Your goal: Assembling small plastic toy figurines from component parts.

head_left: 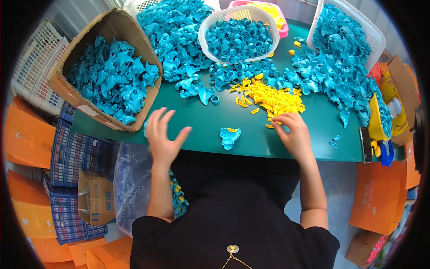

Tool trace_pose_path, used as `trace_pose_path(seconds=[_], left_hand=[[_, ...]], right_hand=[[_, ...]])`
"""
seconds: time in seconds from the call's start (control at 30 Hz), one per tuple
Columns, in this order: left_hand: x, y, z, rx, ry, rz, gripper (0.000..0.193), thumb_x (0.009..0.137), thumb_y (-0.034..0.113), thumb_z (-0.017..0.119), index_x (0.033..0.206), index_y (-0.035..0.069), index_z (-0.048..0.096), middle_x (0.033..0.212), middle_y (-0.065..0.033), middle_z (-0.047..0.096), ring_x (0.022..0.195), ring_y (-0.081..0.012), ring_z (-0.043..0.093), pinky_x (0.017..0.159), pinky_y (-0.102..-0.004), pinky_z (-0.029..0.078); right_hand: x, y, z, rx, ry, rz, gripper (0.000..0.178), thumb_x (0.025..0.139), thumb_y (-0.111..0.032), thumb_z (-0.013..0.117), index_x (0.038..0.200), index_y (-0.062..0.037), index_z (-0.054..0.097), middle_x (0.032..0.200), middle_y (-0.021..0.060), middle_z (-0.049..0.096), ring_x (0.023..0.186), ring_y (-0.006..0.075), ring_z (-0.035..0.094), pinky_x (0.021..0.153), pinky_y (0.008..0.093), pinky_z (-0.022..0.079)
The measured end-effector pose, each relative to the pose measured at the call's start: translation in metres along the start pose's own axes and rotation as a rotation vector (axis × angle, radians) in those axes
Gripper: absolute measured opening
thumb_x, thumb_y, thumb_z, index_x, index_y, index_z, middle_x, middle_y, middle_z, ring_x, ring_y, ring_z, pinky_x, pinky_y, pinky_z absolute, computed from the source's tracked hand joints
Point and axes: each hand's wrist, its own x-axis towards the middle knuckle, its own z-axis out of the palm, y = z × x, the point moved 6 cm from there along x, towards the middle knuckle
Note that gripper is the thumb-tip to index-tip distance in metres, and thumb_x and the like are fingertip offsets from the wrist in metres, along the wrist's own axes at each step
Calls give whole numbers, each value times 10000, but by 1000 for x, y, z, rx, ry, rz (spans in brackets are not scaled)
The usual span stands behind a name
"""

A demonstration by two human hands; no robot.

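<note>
My left hand [162, 134] is raised at the table's near left edge. Its fingers and thumb are spread, and a bit of teal plastic shows behind the fingers, not gripped as far as I can see. At the near edge of a pile of small yellow plastic pieces [280, 99], thumb and forefinger of my right hand [294, 136] pinch at a small yellow piece [269, 126]. Between my hands, a teal moulded shell [228, 140] lies on the green table [197, 130], a yellow piece set in its upper part.
A cardboard box [150, 101] of teal shells stands on the left. Beyond the yellow pile are a white tub [204, 42] of teal rings and heaped shells [174, 40]. A tipped white basket [376, 40] spills shells at right. A phone [366, 144] lies by the right edge.
</note>
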Motion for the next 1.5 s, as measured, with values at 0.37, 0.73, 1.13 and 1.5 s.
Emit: trace_pose_path(seconds=[0.37,0.73,1.13,1.5], left_hand=[[-3,84,57,-610,-542,112,804,703,493,930,1341,74,676,1259,-79,714,1129,-250,621,1029,-383,435],[-15,95,65,-679,-454,126,798,747,526,870,1402,134,638,1157,-43,708,1042,-224,628,957,-369,415],[-23,89,68,-696,-454,104,784,752,571,853,1376,146,641,1143,-1,701,1041,-205,590,972,-371,413],[-20,86,68,-810,-634,143,808,695,480,910,1392,176,634,1141,11,717,1024,-184,644,965,-358,383]], right_hand=[[73,4,25,-126,-216,-76,105,901,-144,776,964,-61,784,954,101,722,977,311,663,864,423,530],[127,10,112,-487,-354,-7,198,873,-243,761,996,-99,818,1024,81,682,1063,313,661,886,435,569],[89,-42,69,223,-321,-7,110,979,-45,701,1085,-17,700,974,67,732,851,157,685,778,295,530],[13,-41,78,677,-524,182,118,971,-24,709,1085,-25,739,1001,31,707,935,117,655,776,252,520]])
